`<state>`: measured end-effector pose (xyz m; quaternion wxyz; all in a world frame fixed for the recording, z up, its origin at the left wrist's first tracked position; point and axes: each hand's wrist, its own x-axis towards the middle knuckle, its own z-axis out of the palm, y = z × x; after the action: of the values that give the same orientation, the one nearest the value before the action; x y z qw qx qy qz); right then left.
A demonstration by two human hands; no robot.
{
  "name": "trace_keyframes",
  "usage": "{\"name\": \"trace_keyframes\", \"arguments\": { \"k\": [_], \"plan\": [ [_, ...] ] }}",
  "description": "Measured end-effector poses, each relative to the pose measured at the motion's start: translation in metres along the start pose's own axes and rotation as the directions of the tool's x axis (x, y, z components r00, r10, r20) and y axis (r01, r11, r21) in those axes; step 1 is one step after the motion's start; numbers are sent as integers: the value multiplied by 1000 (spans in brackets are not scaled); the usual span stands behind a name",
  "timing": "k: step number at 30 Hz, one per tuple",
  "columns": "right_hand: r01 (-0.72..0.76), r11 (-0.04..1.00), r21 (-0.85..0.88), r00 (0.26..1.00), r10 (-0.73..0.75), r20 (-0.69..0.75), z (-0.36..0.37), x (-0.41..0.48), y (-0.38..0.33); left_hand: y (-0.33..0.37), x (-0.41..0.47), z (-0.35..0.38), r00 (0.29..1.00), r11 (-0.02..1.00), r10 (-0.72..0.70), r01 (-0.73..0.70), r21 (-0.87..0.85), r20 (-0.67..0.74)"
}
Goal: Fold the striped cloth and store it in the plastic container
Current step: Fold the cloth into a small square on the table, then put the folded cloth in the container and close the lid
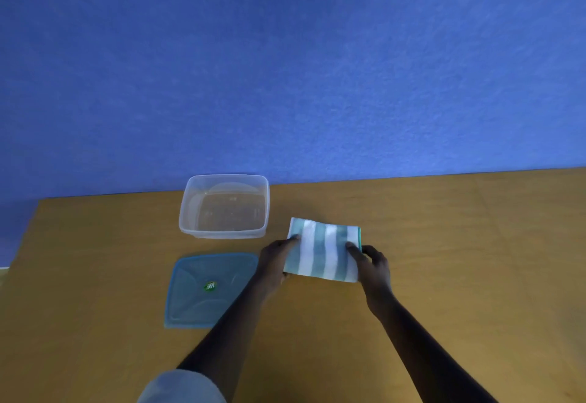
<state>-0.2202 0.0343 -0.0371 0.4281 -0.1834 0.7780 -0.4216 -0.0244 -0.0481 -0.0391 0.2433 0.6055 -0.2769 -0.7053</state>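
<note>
The striped cloth (323, 249), teal and white, lies folded into a small rectangle on the wooden table, just right of the container. My left hand (275, 260) grips its left edge, thumb on top. My right hand (371, 263) grips its right edge, fingers curled around the side. The clear plastic container (190, 209) stands open and empty at the table's far edge, up and left of the cloth.
The container's blue lid (190, 301) with a green sticker lies flat in front of the container, left of my left forearm. The wooden table (459, 244) stretches to the right. A blue wall rises behind it. The table's left edge runs diagonally at the left.
</note>
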Motion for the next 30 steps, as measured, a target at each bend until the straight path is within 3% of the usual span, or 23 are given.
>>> {"name": "trace_keyframes", "arguments": {
  "k": [2, 6, 10, 13, 18, 23, 25, 30],
  "plan": [
    [-3, 992, 124, 996, -7, 84, 5, -7, -15, 11, -7, -9, 998, 996, 52, -48, -76, 46],
    [3, 957, 291, 982, -58, 179, 19, -18, -49, 39, -22, -19, 977, 951, 197, -210, -225, -76],
    [27, 929, 370, 976, -104, 190, 43, -23, -77, 68, -36, -46, 934, 920, 336, -353, -173, -118],
    [18, 920, 392, 971, -110, 213, 66, -26, -97, 87, -39, -73, 929, 936, 329, -345, -73, -169],
    [69, 938, 341, 966, -148, 212, 110, -30, -120, 107, -32, -112, 890, 937, 315, -347, -39, -330],
    [120, 970, 213, 970, -160, 183, 154, -30, -131, 123, -19, -138, 803, 927, 360, -364, 88, -475],
    [140, 982, 127, 972, -160, 169, 166, -27, -131, 126, -14, -145, 795, 918, 394, -361, 163, -461],
    [217, 970, -114, 968, -198, 156, 183, -26, -135, 129, -5, -162, 851, 862, 443, -318, 394, -281]
  ]
}}
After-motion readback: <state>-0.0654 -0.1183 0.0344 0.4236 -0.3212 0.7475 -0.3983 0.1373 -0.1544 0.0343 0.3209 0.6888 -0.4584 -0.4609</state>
